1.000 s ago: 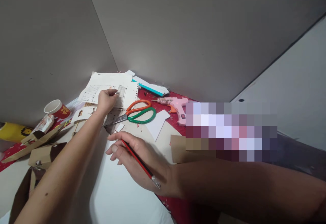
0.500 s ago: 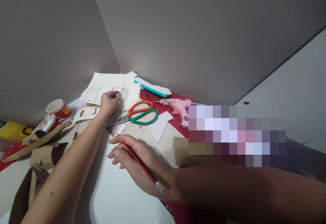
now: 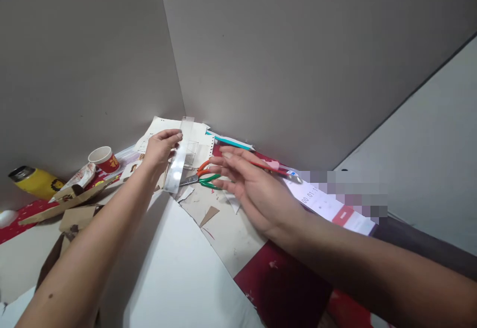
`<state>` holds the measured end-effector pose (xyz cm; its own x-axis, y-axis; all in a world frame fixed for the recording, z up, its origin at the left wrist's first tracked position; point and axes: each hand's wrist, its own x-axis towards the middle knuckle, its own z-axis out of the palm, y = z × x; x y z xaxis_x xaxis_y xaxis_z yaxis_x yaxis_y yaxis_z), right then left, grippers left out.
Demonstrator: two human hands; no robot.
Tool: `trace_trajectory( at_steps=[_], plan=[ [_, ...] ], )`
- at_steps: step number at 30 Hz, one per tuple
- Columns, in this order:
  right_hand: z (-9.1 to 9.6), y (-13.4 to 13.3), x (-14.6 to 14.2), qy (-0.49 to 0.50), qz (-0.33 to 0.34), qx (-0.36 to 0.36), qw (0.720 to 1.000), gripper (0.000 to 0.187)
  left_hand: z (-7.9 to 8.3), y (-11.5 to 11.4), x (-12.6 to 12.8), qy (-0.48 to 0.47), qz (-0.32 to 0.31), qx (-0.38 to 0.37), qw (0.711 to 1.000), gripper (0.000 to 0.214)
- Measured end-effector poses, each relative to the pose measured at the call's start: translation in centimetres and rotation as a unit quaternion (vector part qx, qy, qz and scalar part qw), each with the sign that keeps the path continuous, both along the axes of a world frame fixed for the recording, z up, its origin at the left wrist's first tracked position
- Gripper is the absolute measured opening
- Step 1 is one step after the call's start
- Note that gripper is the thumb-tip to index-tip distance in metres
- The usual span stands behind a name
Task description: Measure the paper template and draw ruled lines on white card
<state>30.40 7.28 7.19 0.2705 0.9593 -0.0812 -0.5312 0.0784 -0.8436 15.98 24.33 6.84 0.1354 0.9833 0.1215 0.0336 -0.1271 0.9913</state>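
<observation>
My left hand (image 3: 162, 148) pinches a clear ruler (image 3: 176, 171), which stands raised and tilted over the papers. Behind it lies a sheet with drawn lines (image 3: 169, 125). My right hand (image 3: 261, 196) is off the table with its fingers loosely spread. A red and black pencil (image 3: 274, 170) rests in the crook of its thumb, the capped end pointing right. Partly hidden by these fingers are scissors (image 3: 207, 181) with orange and green handles. In front of me spreads a large white sheet (image 3: 175, 263).
At left are a yellow bottle (image 3: 35, 181), a red and white paper cup (image 3: 104, 160) and cut cardboard pieces (image 3: 76, 217). A lit phone (image 3: 330, 204) lies beyond my right forearm. Little shows of a pink glue gun (image 3: 271, 163). Grey panels (image 3: 261, 69) rise behind.
My left hand has lifted the ruler off the drawn sheet. My right hand has moved right and away from me, keeping the pencil. The view has shifted, and the phone now shows.
</observation>
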Motion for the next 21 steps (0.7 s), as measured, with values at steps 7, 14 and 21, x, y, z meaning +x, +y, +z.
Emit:
trace_trajectory(
  at_steps=[7, 14, 21],
  plan=[
    [0.6, 2.9, -0.8, -0.069, 0.031, -0.035, 0.997, 0.011, 3.0, -5.7, 1.5, -0.042, -0.037, -0.002, 0.998, 0.023],
    [-0.6, 4.6, -2.0, -0.020, 0.100, -0.082, 0.991, 0.016, 2.7, -3.5, -2.1, -0.042, 0.080, -0.055, 0.994, 0.024],
    [-2.4, 4.9, -4.0, 0.032, 0.114, -0.070, 0.991, 0.015, -0.1, 2.0, -7.4, -0.093, 0.345, -0.131, 0.925, 0.039]
  ],
)
